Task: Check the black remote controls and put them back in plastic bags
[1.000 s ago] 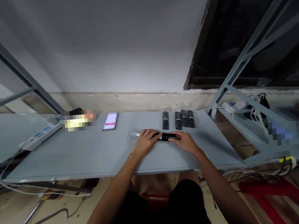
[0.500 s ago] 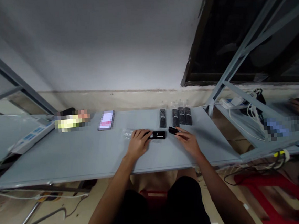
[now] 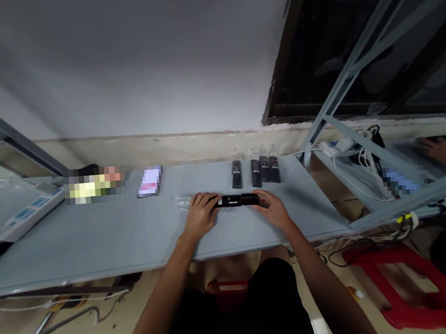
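Note:
A black remote control (image 3: 231, 201) lies crosswise on the grey table (image 3: 116, 232). My left hand (image 3: 199, 214) is closed on its left end. My right hand (image 3: 272, 209) pinches a small black cover piece (image 3: 251, 199) against the remote's right end. Behind them, several more black remotes (image 3: 255, 171) lie side by side near the table's back edge. A clear plastic bag (image 3: 181, 202) lies just left of my left hand.
A phone (image 3: 150, 181) with a lit screen and a blurred object (image 3: 93, 183) lie at the back left. A power strip (image 3: 26, 216) sits far left. Another person's hand (image 3: 440, 150) rests on the right-hand table among cables. A red stool (image 3: 406, 286) stands on the floor.
Half a second ago my right hand held the black cover piece apart from the remote, off to its right. It has now brought the piece back against the remote's right end.

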A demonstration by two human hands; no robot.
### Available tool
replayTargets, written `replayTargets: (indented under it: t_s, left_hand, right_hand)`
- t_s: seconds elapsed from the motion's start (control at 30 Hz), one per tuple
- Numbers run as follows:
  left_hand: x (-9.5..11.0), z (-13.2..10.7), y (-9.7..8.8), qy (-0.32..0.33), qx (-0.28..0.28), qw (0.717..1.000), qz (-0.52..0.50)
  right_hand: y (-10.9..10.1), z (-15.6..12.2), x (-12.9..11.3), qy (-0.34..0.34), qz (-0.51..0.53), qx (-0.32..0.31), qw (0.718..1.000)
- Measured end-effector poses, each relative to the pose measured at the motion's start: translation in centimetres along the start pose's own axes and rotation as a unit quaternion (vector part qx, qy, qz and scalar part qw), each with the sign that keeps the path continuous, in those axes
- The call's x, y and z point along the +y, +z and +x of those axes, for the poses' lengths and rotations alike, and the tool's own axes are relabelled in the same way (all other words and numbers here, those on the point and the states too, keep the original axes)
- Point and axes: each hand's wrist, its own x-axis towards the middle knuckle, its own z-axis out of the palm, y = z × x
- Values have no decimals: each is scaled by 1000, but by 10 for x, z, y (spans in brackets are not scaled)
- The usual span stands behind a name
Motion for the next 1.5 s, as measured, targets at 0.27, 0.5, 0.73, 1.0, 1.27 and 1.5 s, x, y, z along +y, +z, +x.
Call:
replayTargets:
  t_s: [0.27, 0.5, 0.73, 1.0, 1.27, 1.5]
  left_hand:
    - [0, 0, 0, -1, -3, 1000, -15]
    - [0, 0, -1, 7, 19, 1000, -13]
    - [9, 1, 0, 65, 40, 997, -3]
    - [15, -1, 6, 135, 28, 990, -24]
    - [20, 0, 9, 140, -29, 989, -42]
    - [13, 1, 1, 38, 16, 999, 32]
  right_hand:
    - [1, 1, 4, -7, -23, 5, 1000]
    - [0, -3, -9, -17, -24, 2, 1000]
    - [4, -6, -21, 52, 10, -52, 997]
    - [36, -11, -31, 90, 45, -24, 995]
    - [24, -6, -35, 72, 63, -126, 987]
    - [24, -4, -25, 80, 213, -4, 974]
